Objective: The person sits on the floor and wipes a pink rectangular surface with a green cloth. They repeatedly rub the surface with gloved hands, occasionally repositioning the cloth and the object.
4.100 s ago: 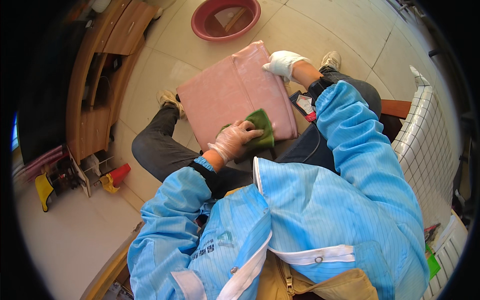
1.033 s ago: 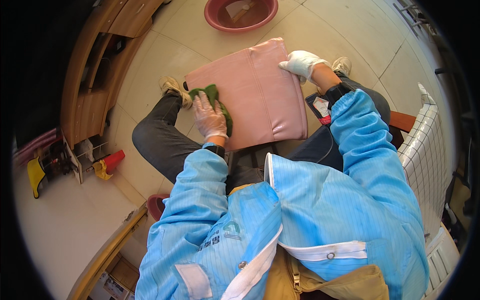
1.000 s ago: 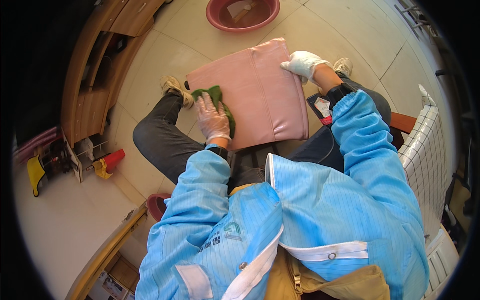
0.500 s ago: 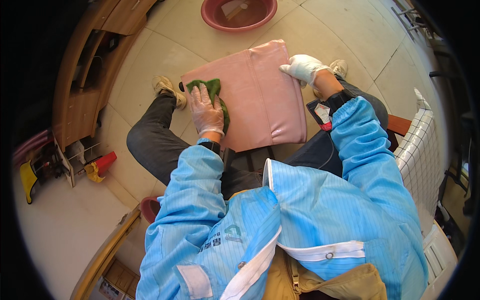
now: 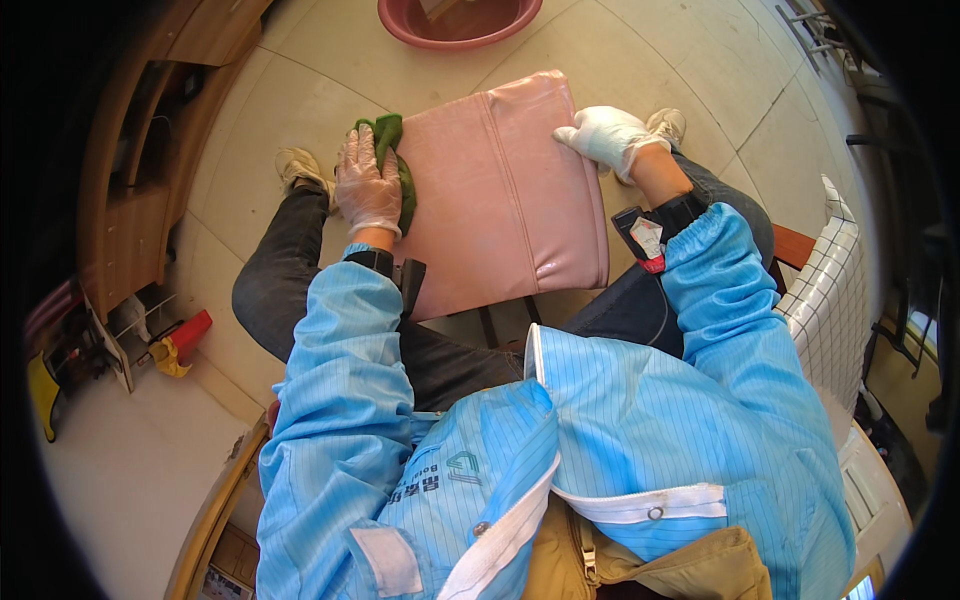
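Observation:
A pink leather-like padded panel [image 5: 460,200] with a stitched seam lies between my knees, dark legs showing under its near edge. At its left edge my left hand [image 5: 368,190], in a clear plastic glove, is closed on a green cloth [image 5: 405,185]. The fingers point away from me, nearly straight, and the cloth bunches out beside the thumb. My right hand [image 5: 607,137], in a white glove, grips the panel's far right edge. Its thumb rests on top; the other fingers are mostly hidden around the side.
Beyond the panel a red-brown basin [image 5: 455,42] stands on the tiled floor. A wooden cabinet [image 5: 140,230] runs along the left, with a red and yellow object [image 5: 180,342] near its base. At the right is a white grid-patterned cover [image 5: 825,290] beside a brown wooden piece [image 5: 793,247].
My left hand and the green cloth have slid left across the panel to its left edge. My right hand keeps its hold. The whole view has shifted slightly.

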The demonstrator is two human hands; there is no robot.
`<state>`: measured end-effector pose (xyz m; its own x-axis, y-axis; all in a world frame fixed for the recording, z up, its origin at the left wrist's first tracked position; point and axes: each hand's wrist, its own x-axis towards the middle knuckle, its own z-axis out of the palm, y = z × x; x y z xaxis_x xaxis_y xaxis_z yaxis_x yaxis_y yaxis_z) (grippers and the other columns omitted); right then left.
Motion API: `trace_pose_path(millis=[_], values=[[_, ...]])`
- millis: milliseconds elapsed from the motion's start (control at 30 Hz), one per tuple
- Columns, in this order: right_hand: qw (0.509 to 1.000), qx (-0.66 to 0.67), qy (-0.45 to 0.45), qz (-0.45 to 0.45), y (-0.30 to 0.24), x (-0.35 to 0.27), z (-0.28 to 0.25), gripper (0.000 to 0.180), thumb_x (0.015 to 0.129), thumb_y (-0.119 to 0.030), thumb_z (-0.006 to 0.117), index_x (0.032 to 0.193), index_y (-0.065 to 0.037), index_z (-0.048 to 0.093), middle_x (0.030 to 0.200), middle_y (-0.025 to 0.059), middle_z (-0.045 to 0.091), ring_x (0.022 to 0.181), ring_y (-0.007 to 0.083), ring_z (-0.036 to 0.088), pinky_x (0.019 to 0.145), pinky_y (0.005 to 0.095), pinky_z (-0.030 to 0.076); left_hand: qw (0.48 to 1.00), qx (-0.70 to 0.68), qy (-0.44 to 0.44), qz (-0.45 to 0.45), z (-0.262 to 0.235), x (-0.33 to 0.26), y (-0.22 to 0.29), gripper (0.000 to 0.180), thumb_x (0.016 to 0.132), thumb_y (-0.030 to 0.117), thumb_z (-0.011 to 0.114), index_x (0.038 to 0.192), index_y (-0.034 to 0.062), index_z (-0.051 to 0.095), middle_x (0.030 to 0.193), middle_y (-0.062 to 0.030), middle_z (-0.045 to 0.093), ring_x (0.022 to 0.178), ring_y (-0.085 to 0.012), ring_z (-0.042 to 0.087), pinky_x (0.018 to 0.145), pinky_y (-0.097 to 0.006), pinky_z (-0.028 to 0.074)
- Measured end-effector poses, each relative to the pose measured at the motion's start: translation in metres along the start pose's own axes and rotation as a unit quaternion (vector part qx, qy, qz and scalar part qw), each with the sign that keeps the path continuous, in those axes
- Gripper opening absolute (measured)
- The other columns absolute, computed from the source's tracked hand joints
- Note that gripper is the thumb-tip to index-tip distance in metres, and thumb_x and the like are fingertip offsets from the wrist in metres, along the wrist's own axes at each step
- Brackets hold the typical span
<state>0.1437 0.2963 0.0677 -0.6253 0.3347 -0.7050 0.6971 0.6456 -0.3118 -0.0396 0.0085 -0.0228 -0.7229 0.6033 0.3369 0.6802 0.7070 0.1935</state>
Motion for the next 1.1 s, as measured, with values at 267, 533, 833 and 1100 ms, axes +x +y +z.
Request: trace_pose_path(millis=[267, 533, 833, 1100], values=[[1.000, 0.009, -0.015, 0.012, -0.001, 0.004, -0.001, 0.050, 0.096, -0.045, 0.051, 0.101, 0.001, 0.069, 0.087, 0.0149, 0.072, 0.074, 0.0276, 0.071, 0.073, 0.0394, 0.055, 0.998, -0.049, -0.046, 0.003, 0.003, 0.015, -0.013, 0.048, 0.094, 0.037, 0.061, 0.136, 0.0124, 0.057, 0.136, -0.0135, 0.059, 0.123, -0.0332, 0.056, 0.105, -0.042, 0.045], [0.999, 0.038, -0.016, 0.007, -0.004, -0.006, -0.004, 0.046, 0.095, -0.041, 0.052, 0.098, 0.002, 0.068, 0.081, 0.0154, 0.071, 0.066, 0.0276, 0.070, 0.066, 0.0390, 0.056, 1.000, -0.011, -0.010, -0.022, -0.007, -0.022, 0.009, 0.054, 0.095, 0.037, 0.062, 0.143, 0.0125, 0.051, 0.141, -0.0192, 0.053, 0.129, -0.0387, 0.050, 0.108, -0.045, 0.041], [0.996, 0.091, -0.009, -0.007, 0.001, -0.002, 0.001, 0.045, 0.094, -0.038, 0.055, 0.103, 0.003, 0.068, 0.089, 0.0177, 0.071, 0.071, 0.0301, 0.071, 0.064, 0.0402, 0.056, 0.989, 0.013, -0.080, -0.128, -0.034, -0.094, 0.063, 0.061, 0.097, 0.037, 0.055, 0.146, 0.0031, 0.043, 0.150, -0.0227, 0.040, 0.139, -0.0397, 0.037, 0.117, -0.046, 0.031], [0.997, 0.071, 0.000, -0.015, 0.001, -0.003, 0.000, 0.045, 0.095, -0.038, 0.056, 0.103, 0.005, 0.068, 0.090, 0.0179, 0.071, 0.070, 0.0304, 0.071, 0.064, 0.0408, 0.057, 0.988, -0.098, -0.116, 0.019, -0.045, -0.102, 0.104, 0.060, 0.091, 0.026, 0.065, 0.142, 0.0008, 0.048, 0.148, -0.0243, 0.043, 0.137, -0.0424, 0.039, 0.115, -0.046, 0.032]])
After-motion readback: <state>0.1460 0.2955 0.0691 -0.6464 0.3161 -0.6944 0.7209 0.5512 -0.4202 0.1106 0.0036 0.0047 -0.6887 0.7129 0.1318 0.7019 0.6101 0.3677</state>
